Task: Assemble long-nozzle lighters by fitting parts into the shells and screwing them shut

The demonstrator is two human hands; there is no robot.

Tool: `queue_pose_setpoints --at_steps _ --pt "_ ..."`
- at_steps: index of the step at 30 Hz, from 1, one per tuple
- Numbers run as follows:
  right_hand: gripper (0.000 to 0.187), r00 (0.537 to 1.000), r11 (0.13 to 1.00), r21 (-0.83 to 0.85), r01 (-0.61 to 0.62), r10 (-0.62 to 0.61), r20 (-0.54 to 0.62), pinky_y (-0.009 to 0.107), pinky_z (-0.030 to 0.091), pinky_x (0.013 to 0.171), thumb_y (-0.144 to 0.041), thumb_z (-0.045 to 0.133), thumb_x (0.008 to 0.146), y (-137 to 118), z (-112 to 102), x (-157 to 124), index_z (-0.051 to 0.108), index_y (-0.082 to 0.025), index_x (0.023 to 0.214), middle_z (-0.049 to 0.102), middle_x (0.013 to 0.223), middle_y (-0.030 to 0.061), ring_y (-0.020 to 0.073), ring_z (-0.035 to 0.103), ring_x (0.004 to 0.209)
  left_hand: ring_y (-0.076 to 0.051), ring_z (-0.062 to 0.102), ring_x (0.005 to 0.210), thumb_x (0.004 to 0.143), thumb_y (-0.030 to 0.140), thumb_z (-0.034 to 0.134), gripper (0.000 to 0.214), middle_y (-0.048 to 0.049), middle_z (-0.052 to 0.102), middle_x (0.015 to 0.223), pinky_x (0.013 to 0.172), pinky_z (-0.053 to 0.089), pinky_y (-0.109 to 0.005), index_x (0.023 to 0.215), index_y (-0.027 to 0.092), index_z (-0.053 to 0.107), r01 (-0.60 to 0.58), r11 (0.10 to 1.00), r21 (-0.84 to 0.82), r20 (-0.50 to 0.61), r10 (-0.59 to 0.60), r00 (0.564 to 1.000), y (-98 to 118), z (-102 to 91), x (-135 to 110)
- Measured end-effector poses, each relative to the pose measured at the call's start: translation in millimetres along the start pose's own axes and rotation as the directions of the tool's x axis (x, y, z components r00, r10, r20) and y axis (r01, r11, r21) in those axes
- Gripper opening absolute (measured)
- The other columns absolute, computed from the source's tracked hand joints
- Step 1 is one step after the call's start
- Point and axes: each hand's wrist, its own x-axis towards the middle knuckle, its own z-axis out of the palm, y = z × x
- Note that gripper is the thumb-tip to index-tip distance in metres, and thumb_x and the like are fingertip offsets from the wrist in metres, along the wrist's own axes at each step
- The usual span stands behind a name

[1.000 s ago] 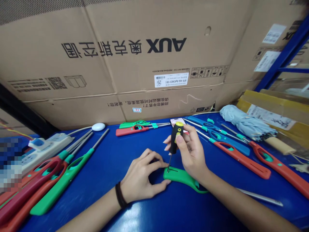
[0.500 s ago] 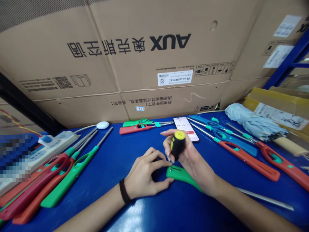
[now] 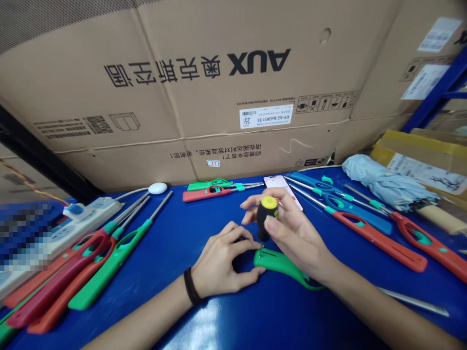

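Observation:
A stubby screwdriver [image 3: 265,221] with a black and yellow handle stands nearly upright in my right hand [image 3: 304,240], pinched at the handle. Its tip meets the end of a green gas lighter [image 3: 279,263] lying on the blue table. Around that end, my left hand [image 3: 222,262] curls its thumb and fingers, gripping the lighter's edges. My right wrist covers part of the lighter's other half. A metal lighter tube [image 3: 416,302] pokes out to the right beyond my forearm.
Red and green lighters [image 3: 109,262] lie at left beside a white power strip [image 3: 87,214]. More lighters [image 3: 379,240] are at right, near a folded umbrella [image 3: 386,182]. A phone [image 3: 275,182] lies behind my right hand. A large cardboard box [image 3: 204,112] stands across the back.
My right hand has turned around the screwdriver handle, its thumb now showing across the near side. The screwdriver stands more upright. The left hand keeps its hold on the green lighter.

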Motion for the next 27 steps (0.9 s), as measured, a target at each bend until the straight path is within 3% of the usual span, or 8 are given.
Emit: queue_pose_setpoints --at_steps 4,7,9,12,17,20,22,27 --pt "0.019 1.0 0.996 0.085 -0.022 0.022 -0.004 0.023 0.044 0.068 -0.041 0.056 0.09 -2.0 -0.4 1.6 0.052 -0.03 0.104 0.053 0.093 -0.0024 0.0089 0.048 0.067 -0.02 0.055 0.087 0.074 0.036 0.07 0.03 -0.0035 0.064 0.095 0.075 0.053 -0.034 0.1 0.023 0.067 -0.003 1.0 -0.018 0.002 0.003 1.0 -0.3 0.1 0.9" --pt "0.03 0.998 0.997 0.047 -0.055 0.056 -0.006 0.027 0.045 0.073 -0.048 0.042 0.095 -2.8 -0.4 1.5 0.057 -0.023 0.103 0.054 0.099 0.0033 0.0128 0.051 0.078 -0.021 0.055 0.087 0.073 0.037 0.071 0.03 -0.0037 0.064 0.096 0.074 0.052 -0.034 0.099 0.022 0.067 0.001 1.0 -0.013 0.009 -0.001 1.0 -0.7 -0.1 1.4" --pt "0.015 0.999 0.999 0.012 -0.045 0.045 -0.01 0.027 0.045 0.075 -0.036 0.055 0.091 -2.9 0.0 0.4 0.054 -0.026 0.103 0.055 0.107 0.0027 0.0132 0.053 0.083 -0.021 0.054 0.086 0.074 0.036 0.07 0.03 -0.0038 0.064 0.095 0.072 0.052 -0.034 0.099 0.022 0.067 -0.003 1.0 -0.011 0.0 0.003 1.0 -0.7 -0.1 1.7" --pt "0.027 1.0 0.998 0.059 -0.02 0.021 -0.016 0.023 0.045 0.069 -0.028 0.068 0.083 -2.6 1.2 -1.1 0.049 -0.031 0.102 0.054 0.103 -0.0028 0.0082 0.051 0.07 -0.02 0.054 0.084 0.073 0.034 0.07 0.029 -0.0032 0.064 0.093 0.072 0.052 -0.033 0.099 0.022 0.067 -0.009 1.0 -0.026 -0.01 0.009 1.0 -0.1 -0.2 2.0" --pt "0.033 0.998 0.997 0.045 -0.065 0.066 -0.014 0.025 0.045 0.072 -0.049 0.043 0.094 -4.1 2.6 -1.4 0.059 -0.024 0.106 0.053 0.099 0.0023 0.0106 0.051 0.075 -0.021 0.054 0.087 0.074 0.037 0.07 0.031 -0.0037 0.064 0.098 0.075 0.052 -0.034 0.101 0.024 0.067 0.014 1.0 -0.01 0.025 -0.013 1.0 1.4 -0.5 1.3" --pt "0.016 0.999 0.999 -0.011 -0.042 0.042 -0.02 0.026 0.045 0.075 -0.033 0.063 0.087 -4.6 3.0 -2.1 0.056 -0.028 0.1 0.052 0.114 0.0008 0.011 0.055 0.081 -0.021 0.055 0.087 0.074 0.036 0.069 0.028 -0.0038 0.064 0.096 0.073 0.052 -0.034 0.099 0.024 0.067 0.014 1.0 0.0 0.02 -0.014 1.0 1.6 -0.6 1.5" --pt "0.026 0.999 1.0 0.002 -0.007 0.007 -0.04 0.024 0.045 0.068 -0.031 0.07 0.081 -4.2 2.7 -2.2 0.052 -0.031 0.099 0.051 0.113 -0.0021 0.0082 0.052 0.071 -0.02 0.054 0.083 0.074 0.034 0.069 0.026 -0.0031 0.064 0.092 0.07 0.052 -0.032 0.098 0.024 0.067 0.004 1.0 -0.006 0.007 -0.004 1.0 1.7 -1.2 1.8" --pt "0.039 0.997 0.999 -0.043 -0.031 0.028 -0.067 0.028 0.044 0.068 -0.054 0.035 0.095 -3.9 2.0 -0.3 0.058 -0.025 0.107 0.053 0.101 0.0033 0.0119 0.049 0.067 -0.02 0.054 0.086 0.074 0.036 0.07 0.031 -0.0034 0.063 0.096 0.073 0.052 -0.033 0.102 0.024 0.067 0.0 1.0 -0.001 0.017 0.0 1.0 1.0 -1.6 1.1"
